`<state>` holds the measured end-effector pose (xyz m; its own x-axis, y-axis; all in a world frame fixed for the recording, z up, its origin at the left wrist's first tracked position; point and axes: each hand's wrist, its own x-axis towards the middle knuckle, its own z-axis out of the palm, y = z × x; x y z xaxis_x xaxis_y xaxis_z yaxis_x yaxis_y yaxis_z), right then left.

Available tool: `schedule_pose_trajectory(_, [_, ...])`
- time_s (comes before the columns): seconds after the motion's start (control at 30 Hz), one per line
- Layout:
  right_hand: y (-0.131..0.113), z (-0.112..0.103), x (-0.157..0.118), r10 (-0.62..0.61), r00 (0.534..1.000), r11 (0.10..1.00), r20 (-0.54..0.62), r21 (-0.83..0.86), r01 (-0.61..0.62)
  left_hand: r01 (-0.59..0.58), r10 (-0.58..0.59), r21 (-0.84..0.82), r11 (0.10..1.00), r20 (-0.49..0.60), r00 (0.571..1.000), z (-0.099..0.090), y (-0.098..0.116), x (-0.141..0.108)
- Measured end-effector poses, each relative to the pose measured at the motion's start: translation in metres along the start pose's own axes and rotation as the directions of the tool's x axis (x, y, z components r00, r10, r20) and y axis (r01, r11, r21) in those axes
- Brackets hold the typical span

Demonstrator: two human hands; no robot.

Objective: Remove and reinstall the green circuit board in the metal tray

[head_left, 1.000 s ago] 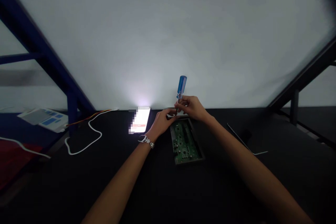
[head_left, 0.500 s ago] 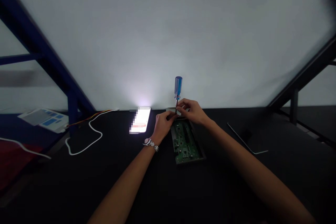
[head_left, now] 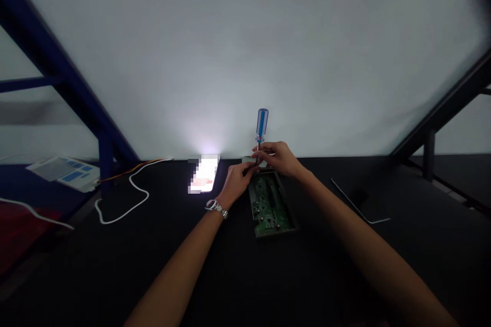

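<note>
Inspection at the work position finds a pale wall [head_left: 245, 36] rising behind a black table [head_left: 115, 276], with a blue steel frame [head_left: 49, 56] at the left and a dark steel frame [head_left: 445, 104] at the right. A red surface [head_left: 19, 240] lies low at the left, beyond the table's left edge.

On the table, a smartphone [head_left: 204, 173] lies near the far edge with its screen lit, and its display cannot be read. To its left, a white cable [head_left: 130, 204] runs in loose bends, and thin multicoloured wires [head_left: 126, 172] lead towards the far left corner. Printed sheets with blue markings [head_left: 63, 173] lie by that corner. An L-shaped hex key [head_left: 355, 208] lies well to the right of my hands.

The task item, a green circuit board [head_left: 268, 204], sits in a dark metal tray [head_left: 290, 217] near the far edge, right of the smartphone and directly below my hands.

My right hand [head_left: 278, 158] is clenched around the shaft of a blue-handled screwdriver [head_left: 261, 125], just below the handle, and the tool stands nearly upright above the far end of the board. My left hand [head_left: 238, 181], with a metal wristwatch [head_left: 217, 208] on its wrist, is curled beside the lower shaft at the board's far end. I cannot tell whether it is grasping anything.
</note>
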<state>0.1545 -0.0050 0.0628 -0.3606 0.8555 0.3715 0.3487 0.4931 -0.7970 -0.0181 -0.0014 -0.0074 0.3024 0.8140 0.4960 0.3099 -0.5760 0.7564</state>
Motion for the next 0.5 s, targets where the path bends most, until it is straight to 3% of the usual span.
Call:
schedule_pose_trajectory(0.23, [0.007,0.001,0.0,0.001,0.994,0.998,-0.108,-0.058,-0.007,0.059,-0.069,-0.13,0.99,-0.073,0.995,0.0,0.005,0.002])
schedule_pose_trajectory(0.5, [0.011,0.011,0.004,-0.051,0.964,0.982,-0.259,-0.188,0.001,0.086,-0.087,-0.015,0.996,-0.165,0.982,0.008,0.009,0.004])
